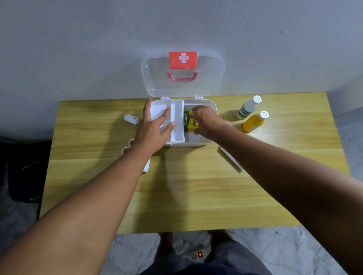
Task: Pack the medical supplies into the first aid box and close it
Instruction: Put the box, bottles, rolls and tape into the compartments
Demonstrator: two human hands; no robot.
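The white first aid box [213, 108] stands open at the table's far edge, its clear lid [211, 75] with a red cross label leaning against the wall. A white divided tray [176, 116] fills the box's left part. My left hand [153, 130] rests flat on that tray, fingers spread. My right hand [207, 120] grips a green and yellow pack [189, 121] inside the box's right part. A white bottle [249, 107] and a yellow bottle [254, 121] stand to the right of the box.
A small white tube [131, 118] lies left of the box. Two small red-rimmed round items [128, 147] and a white packet [146, 166] sit by my left wrist. A long white strip [230, 159] lies under my right forearm. A power strip [197, 255] is on the floor.
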